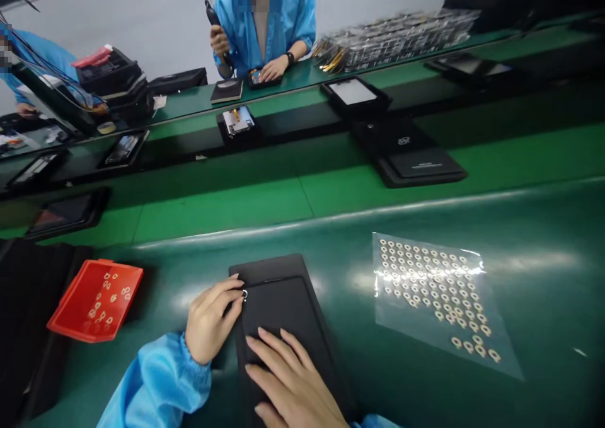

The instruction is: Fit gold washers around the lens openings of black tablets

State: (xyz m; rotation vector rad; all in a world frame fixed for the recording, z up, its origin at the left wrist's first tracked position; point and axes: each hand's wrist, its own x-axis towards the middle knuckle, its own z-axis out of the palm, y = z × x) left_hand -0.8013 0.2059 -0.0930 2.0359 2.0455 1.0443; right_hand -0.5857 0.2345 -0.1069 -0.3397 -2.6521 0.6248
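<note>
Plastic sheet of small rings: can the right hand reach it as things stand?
Likely yes: the right hand rests on the black pad, and the plastic sheet lies just to its right across the green mat, with nothing visibly between.

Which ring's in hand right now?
The ring at the left hand's fingertips, over the black pad; the others lie on the clear plastic sheet or in the red tray.

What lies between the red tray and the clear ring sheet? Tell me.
Head view: a black pad, with the left hand and right hand on it.
</note>
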